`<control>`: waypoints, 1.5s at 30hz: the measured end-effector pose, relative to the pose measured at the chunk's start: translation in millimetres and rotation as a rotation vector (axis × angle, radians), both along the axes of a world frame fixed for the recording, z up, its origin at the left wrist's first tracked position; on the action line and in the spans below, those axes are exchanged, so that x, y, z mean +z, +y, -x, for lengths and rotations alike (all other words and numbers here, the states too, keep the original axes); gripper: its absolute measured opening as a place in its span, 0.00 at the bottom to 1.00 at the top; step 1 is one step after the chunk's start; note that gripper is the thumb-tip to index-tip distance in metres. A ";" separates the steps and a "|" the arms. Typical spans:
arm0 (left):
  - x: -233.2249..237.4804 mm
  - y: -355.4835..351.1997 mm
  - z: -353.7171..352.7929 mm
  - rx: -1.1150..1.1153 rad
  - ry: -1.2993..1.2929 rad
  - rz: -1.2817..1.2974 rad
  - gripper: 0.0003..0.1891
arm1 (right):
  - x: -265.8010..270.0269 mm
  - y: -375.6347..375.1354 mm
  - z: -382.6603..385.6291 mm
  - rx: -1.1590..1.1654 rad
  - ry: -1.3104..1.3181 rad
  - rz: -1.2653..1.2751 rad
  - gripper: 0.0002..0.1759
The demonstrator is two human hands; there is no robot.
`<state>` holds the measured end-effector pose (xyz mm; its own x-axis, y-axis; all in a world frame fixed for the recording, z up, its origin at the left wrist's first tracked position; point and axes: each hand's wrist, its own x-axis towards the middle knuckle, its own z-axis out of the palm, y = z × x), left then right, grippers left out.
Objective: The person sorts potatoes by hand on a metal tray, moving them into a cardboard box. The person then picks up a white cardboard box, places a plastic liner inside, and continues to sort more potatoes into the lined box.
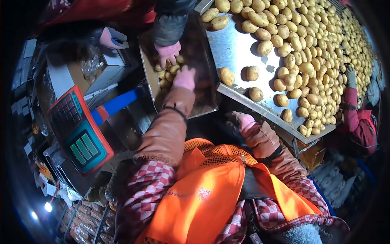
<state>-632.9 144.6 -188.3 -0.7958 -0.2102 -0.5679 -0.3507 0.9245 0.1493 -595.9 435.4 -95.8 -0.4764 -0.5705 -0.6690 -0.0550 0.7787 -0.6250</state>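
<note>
My left hand [185, 79], in a pink glove, reaches into an open cardboard box [211, 109] and rests against the potatoes [165, 75] there. Its fingers look spread, though the tips are partly lost among the potatoes and shadow. Across from it, a co-worker's pink-gloved hand [168, 53] reaches down into the same box, touching potatoes too. My right hand [243, 121], pink-gloved with dark fingertips, hangs before my orange vest, below the metal table's edge. Its fingers are loosely bent and apart, with nothing visible in them.
A sloping metal table [227, 44] carries many potatoes [306, 67] at the right, its raised lip close to my right hand. At left stands a scale display [81, 132] on a blue post [122, 103]. Another person's gloved hand [350, 76] is at the far right.
</note>
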 end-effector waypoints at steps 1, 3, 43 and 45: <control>-10.8 -0.8 -30.6 0.094 0.051 -0.038 0.19 | -0.5 1.5 -4.0 0.003 -0.003 0.028 0.21; -17.7 -4.5 -80.4 0.260 0.158 -0.101 0.20 | -8.5 -2.4 -1.5 -0.003 0.017 0.097 0.21; -50.1 -92.4 -255.7 2.243 1.114 -1.456 0.12 | 59.5 15.0 60.3 -0.911 -0.870 0.780 0.29; -40.7 -84.8 -255.4 1.924 1.154 -1.352 0.13 | 69.7 -10.7 44.8 -0.697 -0.874 0.649 0.29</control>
